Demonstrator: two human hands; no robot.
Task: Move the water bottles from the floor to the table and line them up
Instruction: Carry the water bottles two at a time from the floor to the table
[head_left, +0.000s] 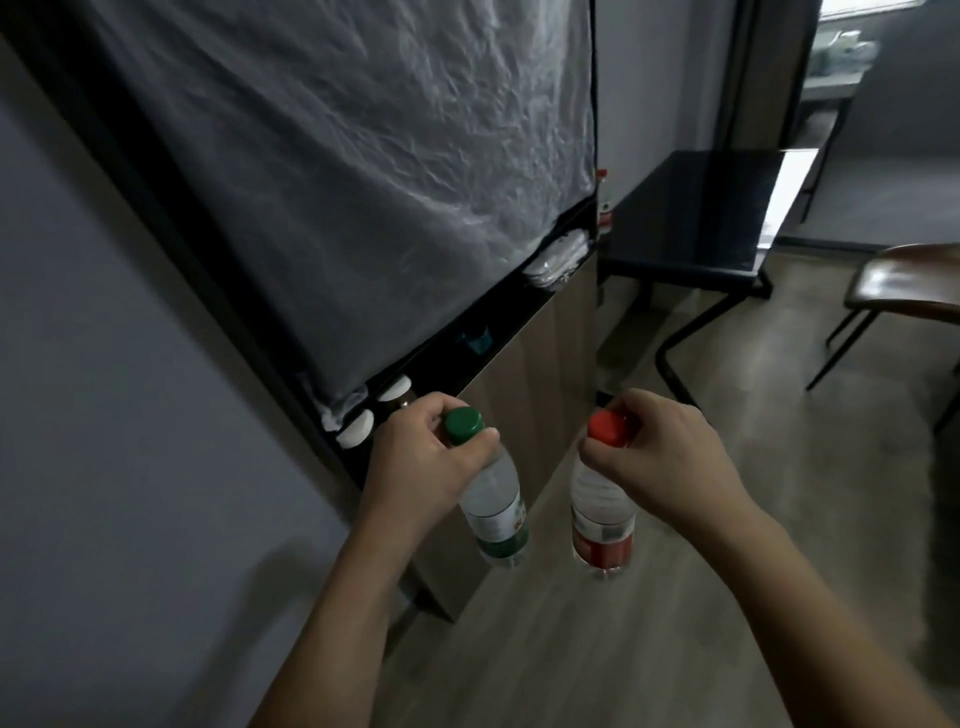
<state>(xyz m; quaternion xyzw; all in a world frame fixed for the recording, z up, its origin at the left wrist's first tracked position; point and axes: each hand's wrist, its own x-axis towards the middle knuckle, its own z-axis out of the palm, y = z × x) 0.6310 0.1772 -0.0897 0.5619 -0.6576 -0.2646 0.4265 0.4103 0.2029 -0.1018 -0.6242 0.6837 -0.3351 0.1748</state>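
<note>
Midway across the frame, I carry two bottles above the floor: left hand (415, 447) clasps the green-capped bottle (493, 499), right hand (660, 457) the red-capped bottle (602, 514), necks pinched for carrying toward the tabletop (691, 208) at upper right.

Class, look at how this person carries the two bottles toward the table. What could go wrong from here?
1. Each hand, left hand and right hand, grips its bottle only near the cap, so the green-capped bottle or red-capped bottle might slip.
2. The chair stands near the black table; a hanging bottle could knock it.
</note>
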